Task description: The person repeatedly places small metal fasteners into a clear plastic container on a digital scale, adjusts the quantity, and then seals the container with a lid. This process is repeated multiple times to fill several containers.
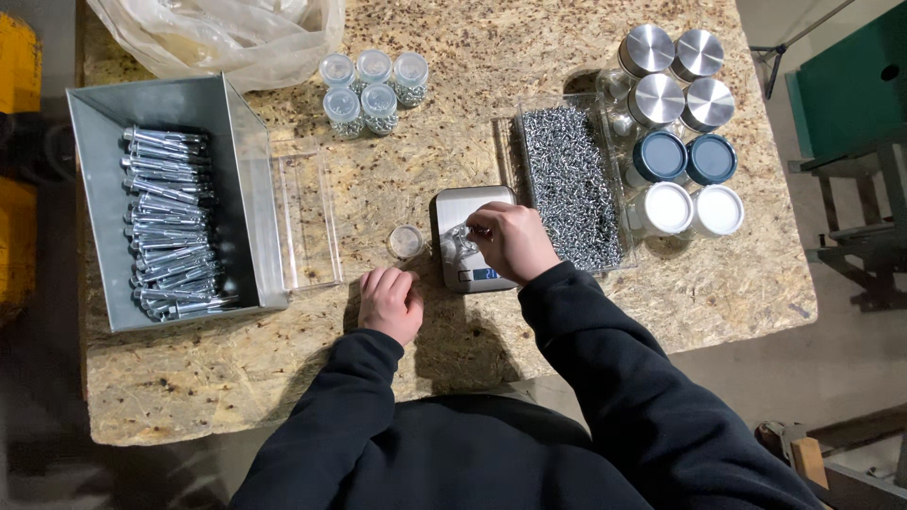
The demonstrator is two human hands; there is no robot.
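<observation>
a small clear jar (457, 244) is seen on the steel scale (470, 238), directly under the right hand (511, 241), whose fingertips are pinched at its mouth, approx 9 o'clock of the palm; what's pinched can't be told. its lid (406, 242) lies at 9 o'clock of the scale, just above the left hand (389, 303), curled shut and empty on the table (605, 312). a clear tray of small screws (571, 185) sits at 3 o'clock; filled jars (370, 87) at 11; grey bin of long bolts (170, 222) far at 9.

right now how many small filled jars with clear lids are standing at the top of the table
5: a back row of three and a front row of two, close together near the plastic bag. None looks hidden.
</observation>
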